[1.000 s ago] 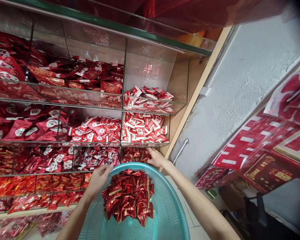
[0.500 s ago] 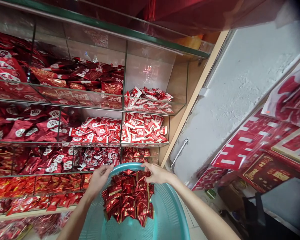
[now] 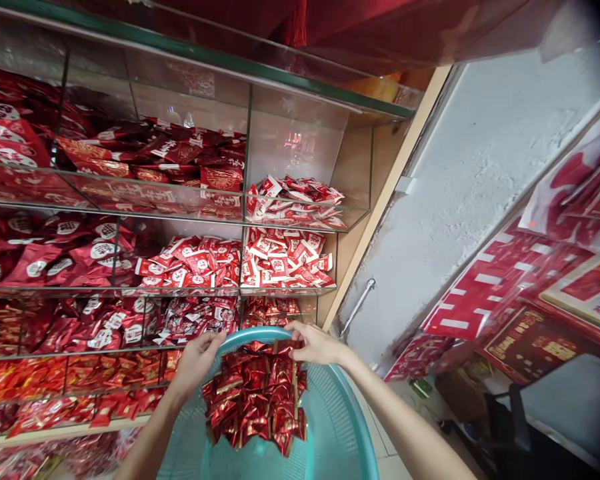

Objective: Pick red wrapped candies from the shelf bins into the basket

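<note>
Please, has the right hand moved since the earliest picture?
Yes. Judged against the shelf compartment behind the teal basket, the right hand has moved down and away from it, to the basket's rim.

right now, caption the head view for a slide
Left hand and right hand hold a teal basket of shiny red packets in front of stocked shelves.
</note>
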{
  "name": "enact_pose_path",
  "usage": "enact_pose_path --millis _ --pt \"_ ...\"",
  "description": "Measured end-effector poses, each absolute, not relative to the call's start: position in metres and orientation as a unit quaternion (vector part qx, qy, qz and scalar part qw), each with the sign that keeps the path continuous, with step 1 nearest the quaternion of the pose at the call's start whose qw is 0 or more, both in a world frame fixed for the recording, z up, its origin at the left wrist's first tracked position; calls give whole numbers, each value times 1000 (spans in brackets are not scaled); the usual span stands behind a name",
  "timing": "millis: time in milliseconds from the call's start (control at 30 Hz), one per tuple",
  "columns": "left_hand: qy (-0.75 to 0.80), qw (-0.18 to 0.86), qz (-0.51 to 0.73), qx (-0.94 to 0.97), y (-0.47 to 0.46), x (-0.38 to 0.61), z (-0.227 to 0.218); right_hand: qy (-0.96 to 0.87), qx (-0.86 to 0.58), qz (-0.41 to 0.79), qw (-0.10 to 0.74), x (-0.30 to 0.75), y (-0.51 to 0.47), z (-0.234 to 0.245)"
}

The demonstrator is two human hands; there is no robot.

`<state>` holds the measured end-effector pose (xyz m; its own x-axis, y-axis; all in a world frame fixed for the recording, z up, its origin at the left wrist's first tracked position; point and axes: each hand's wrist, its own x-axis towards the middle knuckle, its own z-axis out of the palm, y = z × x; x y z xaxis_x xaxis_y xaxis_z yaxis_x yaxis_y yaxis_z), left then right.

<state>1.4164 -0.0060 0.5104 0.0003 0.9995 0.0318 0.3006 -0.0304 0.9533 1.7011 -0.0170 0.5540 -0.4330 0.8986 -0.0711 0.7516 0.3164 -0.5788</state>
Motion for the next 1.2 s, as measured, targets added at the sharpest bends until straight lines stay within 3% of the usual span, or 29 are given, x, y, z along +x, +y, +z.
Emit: enact_pose_path --millis 200,500,700,1000,1200 --pt "565 409 423 579 -6 1416 511 -793 -517 279 160 1713 -18 557" --pt "569 412 419 575 -4 1416 509 -843 -495 197 70 1662 -29 555" --pt "575 402 417 578 -4 1416 511 -854 -494 142 78 1649 -34 542" --pt "574 401 416 580 -3 1411 508 -786 -529 134 289 1692 -70 546" --pt "596 347 397 605 4 1406 499 -483 -690 204 499 1725 -159 472"
